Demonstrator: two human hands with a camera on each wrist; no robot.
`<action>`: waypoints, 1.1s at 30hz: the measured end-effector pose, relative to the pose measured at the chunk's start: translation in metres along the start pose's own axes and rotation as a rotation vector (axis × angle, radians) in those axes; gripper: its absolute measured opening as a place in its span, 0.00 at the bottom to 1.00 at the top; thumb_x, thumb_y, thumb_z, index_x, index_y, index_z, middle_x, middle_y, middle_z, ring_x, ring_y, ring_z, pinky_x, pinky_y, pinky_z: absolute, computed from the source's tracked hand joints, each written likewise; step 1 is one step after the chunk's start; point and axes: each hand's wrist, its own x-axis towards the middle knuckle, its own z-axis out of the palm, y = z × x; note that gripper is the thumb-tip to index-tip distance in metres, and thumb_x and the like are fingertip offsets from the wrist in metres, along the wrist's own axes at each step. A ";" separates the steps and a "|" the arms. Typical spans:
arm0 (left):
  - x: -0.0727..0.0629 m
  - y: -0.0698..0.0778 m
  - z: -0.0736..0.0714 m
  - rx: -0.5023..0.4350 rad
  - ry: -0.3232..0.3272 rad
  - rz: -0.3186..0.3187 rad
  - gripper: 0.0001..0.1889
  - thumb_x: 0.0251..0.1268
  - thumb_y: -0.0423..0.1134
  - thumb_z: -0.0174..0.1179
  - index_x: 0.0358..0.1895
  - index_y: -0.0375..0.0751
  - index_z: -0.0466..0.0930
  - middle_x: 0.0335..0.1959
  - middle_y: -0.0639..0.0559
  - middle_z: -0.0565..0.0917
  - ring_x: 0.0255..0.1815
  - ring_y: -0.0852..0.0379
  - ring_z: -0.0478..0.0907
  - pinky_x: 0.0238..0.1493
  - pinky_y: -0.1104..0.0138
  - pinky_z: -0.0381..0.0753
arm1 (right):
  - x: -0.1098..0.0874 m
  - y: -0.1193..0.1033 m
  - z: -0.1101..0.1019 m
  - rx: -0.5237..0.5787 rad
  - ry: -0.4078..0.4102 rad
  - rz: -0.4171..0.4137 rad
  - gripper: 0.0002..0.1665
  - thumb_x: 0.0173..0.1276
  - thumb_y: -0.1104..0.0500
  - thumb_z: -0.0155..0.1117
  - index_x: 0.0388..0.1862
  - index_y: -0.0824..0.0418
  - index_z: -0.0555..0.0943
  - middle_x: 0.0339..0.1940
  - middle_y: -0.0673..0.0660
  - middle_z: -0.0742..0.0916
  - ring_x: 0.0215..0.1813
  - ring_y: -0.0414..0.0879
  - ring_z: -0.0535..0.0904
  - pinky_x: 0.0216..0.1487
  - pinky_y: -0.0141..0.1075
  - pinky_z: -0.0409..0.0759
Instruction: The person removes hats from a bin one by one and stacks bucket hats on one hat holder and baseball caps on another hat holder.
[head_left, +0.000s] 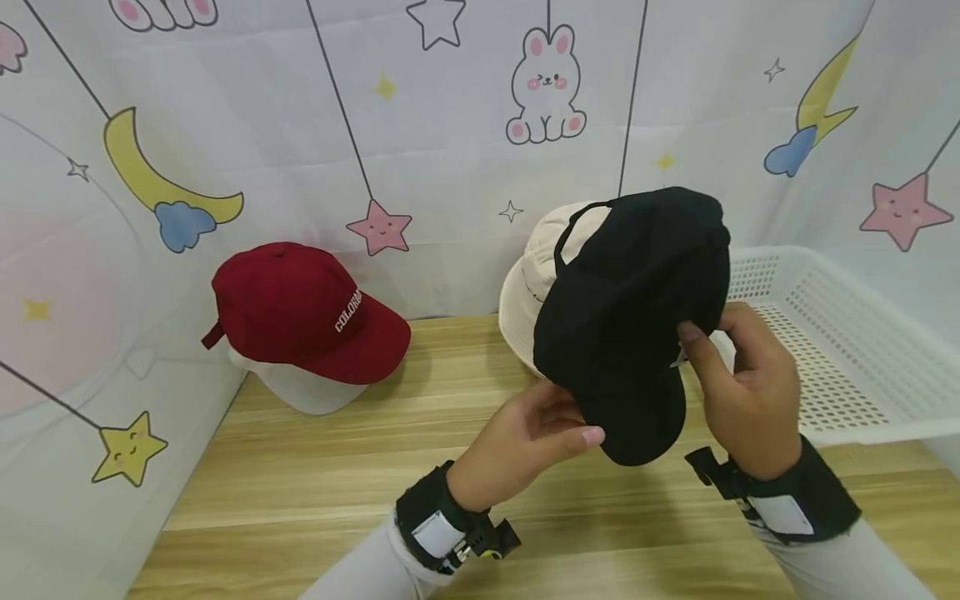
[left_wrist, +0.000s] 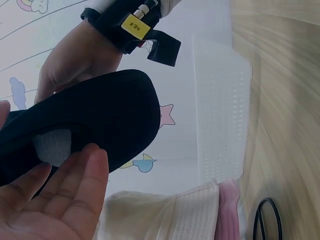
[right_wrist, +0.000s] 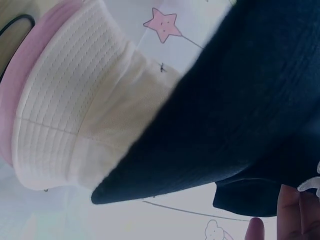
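A black baseball cap (head_left: 637, 292) is held up above the table, its brim (head_left: 641, 421) pointing down. My right hand (head_left: 750, 383) pinches the cap's right edge, thumb on the near side. At the lower left, my left hand (head_left: 521, 446) holds the edge by the brim, its fingers partly behind the cloth. The left wrist view shows those fingers (left_wrist: 92, 170) at the cap's opening, near a striped pale patch (left_wrist: 52, 146) inside. Part of some white stitching (right_wrist: 311, 184) appears near the right fingers. Behind the cap stands a cream bucket hat (head_left: 517, 312), partly hidden.
A red cap (head_left: 281, 300) with white lettering sits over a white hat (head_left: 311, 392) at the left. Under the cream hat shows a pink brim (right_wrist: 30, 75), beside a thin black loop (left_wrist: 257, 220). A white perforated basket (head_left: 900, 333) stands right, before a printed curtain (head_left: 450, 150).
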 end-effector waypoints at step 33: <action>-0.012 0.005 0.008 -0.057 0.063 0.124 0.15 0.77 0.33 0.52 0.58 0.24 0.72 0.54 0.25 0.79 0.48 0.67 0.81 0.53 0.66 0.84 | -0.008 0.009 0.008 0.110 -0.183 -0.208 0.18 0.72 0.76 0.51 0.57 0.76 0.80 0.60 0.45 0.84 0.61 0.39 0.80 0.66 0.29 0.74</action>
